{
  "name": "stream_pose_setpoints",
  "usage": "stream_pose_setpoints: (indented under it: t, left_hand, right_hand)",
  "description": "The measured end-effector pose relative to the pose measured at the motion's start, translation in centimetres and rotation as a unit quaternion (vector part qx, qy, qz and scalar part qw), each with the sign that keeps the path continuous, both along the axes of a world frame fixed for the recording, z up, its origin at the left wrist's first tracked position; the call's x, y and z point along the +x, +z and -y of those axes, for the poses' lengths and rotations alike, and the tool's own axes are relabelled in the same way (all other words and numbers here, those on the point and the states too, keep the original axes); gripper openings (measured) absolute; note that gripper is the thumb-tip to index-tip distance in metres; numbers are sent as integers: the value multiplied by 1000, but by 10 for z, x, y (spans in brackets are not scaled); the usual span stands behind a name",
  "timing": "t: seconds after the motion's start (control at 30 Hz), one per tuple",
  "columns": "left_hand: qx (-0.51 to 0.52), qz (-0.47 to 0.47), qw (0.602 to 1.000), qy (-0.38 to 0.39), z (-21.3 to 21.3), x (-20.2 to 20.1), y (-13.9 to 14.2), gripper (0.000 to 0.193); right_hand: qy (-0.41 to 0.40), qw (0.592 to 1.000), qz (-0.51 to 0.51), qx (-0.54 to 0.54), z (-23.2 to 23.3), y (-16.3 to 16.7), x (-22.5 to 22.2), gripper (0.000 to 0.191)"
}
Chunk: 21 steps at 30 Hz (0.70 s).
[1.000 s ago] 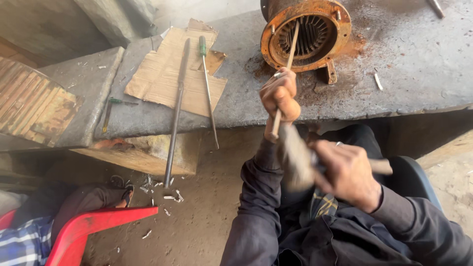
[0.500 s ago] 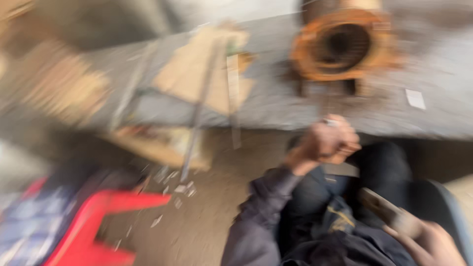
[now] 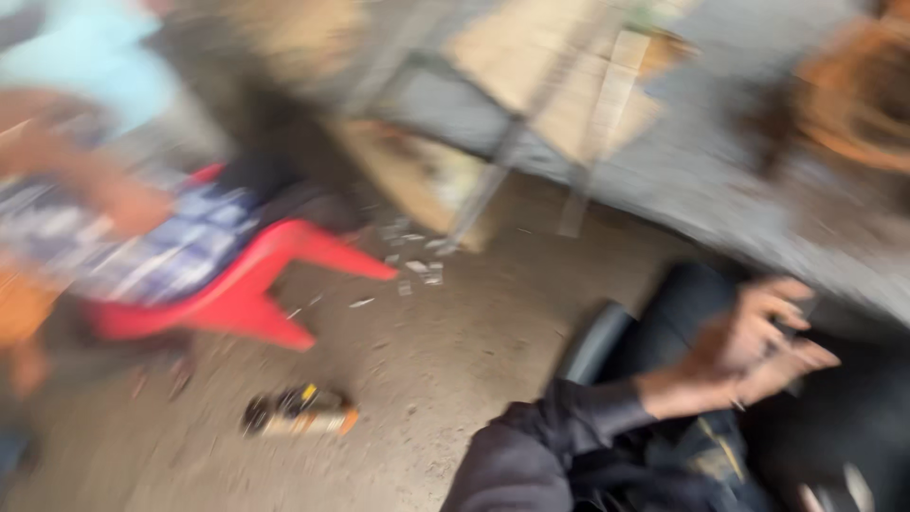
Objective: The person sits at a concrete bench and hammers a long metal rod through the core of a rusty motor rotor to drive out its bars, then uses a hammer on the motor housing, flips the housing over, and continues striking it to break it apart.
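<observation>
View swung left; left hand (image 3: pixel 758 341) near dark seat (image 3: pixel 607 341)

Right hand (image 3: pixel 834 493) (edge-cut), whole view motion-blurred

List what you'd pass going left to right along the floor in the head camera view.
Red plastic chair → small can lying on the floor → the person's left hand over the dark lap.

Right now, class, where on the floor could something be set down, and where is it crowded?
Bare floor lies between the red chair, the can and the left hand. Crowded: the scraps under the bench, where rods and cardboard lie.
</observation>
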State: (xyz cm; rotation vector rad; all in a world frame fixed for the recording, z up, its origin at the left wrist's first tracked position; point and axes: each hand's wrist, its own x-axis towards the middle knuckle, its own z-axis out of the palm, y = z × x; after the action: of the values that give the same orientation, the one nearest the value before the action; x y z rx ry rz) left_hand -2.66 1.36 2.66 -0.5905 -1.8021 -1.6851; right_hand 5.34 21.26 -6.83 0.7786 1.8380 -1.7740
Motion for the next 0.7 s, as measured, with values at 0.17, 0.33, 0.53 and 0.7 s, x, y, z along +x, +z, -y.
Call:
stream_pose_setpoints:
  t: [0.17,0.33,0.53,0.7]
  left_hand:
    - [164,140,923,-319,3,-12,-5,12]
    - [320,402,829,-221,-15,-2,-36,49]
    - [191,495,799,-284,-20,-44,-49,44]
    - [134,430,872,-193,-43,-45,-65,39]
  right_hand:
    - [-45,989,134,-48,-49,-27,25,35]
    - [-69,985,152,-49,-65,-4,32,24]
    - [13,994,86,-65,-82,1,50,50]
    - [2,990,82,-116,-84,-20,46,53]
